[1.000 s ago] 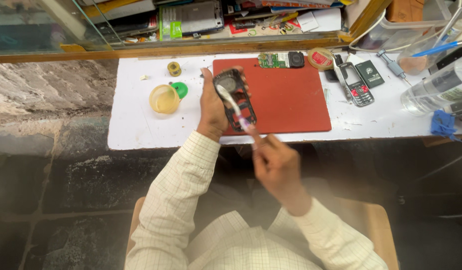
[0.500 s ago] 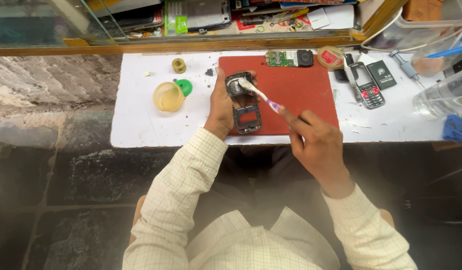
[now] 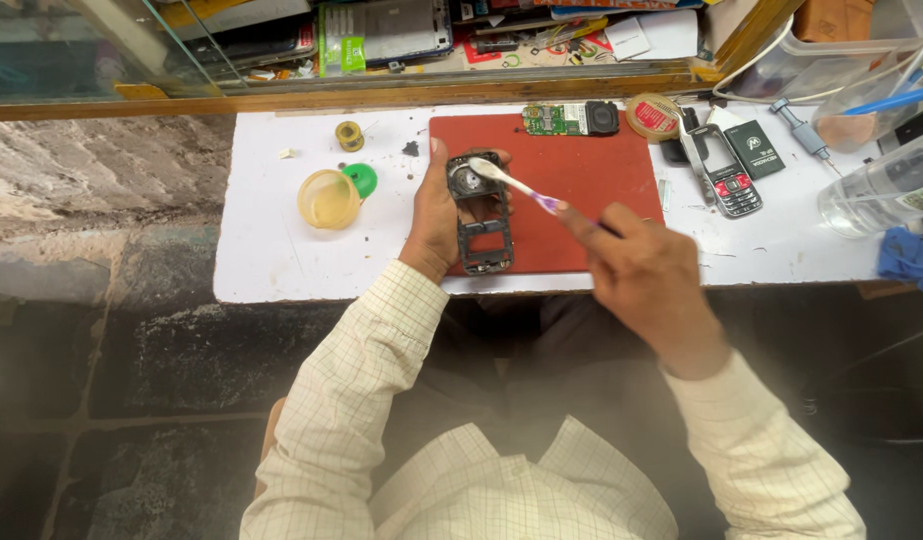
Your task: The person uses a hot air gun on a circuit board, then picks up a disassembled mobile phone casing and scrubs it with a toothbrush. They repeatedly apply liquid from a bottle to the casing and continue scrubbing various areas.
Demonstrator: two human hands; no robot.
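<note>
My left hand grips a black phone frame from its left side, holding it over the red mat. My right hand holds a toothbrush with a white and purple handle. The brush head rests on the upper end of the frame, by a round part there. Both sleeves are cream with a fine check.
On the white table stand a yellow cup, a green lid and a small solder spool. A green circuit board, a tape roll, a bar phone and clear containers lie at the back right. A cluttered shelf sits behind.
My right hand has swung out to the right and up from beside the frame. The brush now reaches in from the right onto the frame's top end. The left hand keeps its hold.
</note>
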